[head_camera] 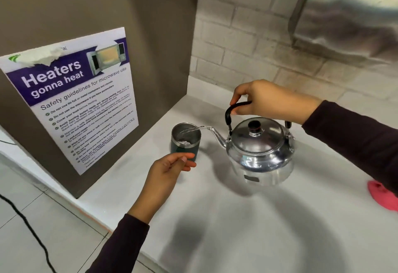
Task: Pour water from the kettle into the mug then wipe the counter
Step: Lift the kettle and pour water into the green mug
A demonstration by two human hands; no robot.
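A shiny steel kettle (pixel 261 150) with a black lid knob hangs tilted to the left above the white counter (pixel 247 218). My right hand (pixel 265 100) grips its black handle from above. A thin stream of water runs from the spout into a dark green mug (pixel 185 141) with a steel rim, which stands upright on the counter. My left hand (pixel 170 170) wraps around the mug's lower front, thumb and fingers curled on it.
A grey-brown panel with a microwave safety poster (pixel 71 100) rises just left of the mug. A pink cloth (pixel 382 195) lies at the counter's right edge, partly behind my sleeve. A steel hood (pixel 349 14) hangs upper right. A black cable (pixel 25 223) crosses the floor.
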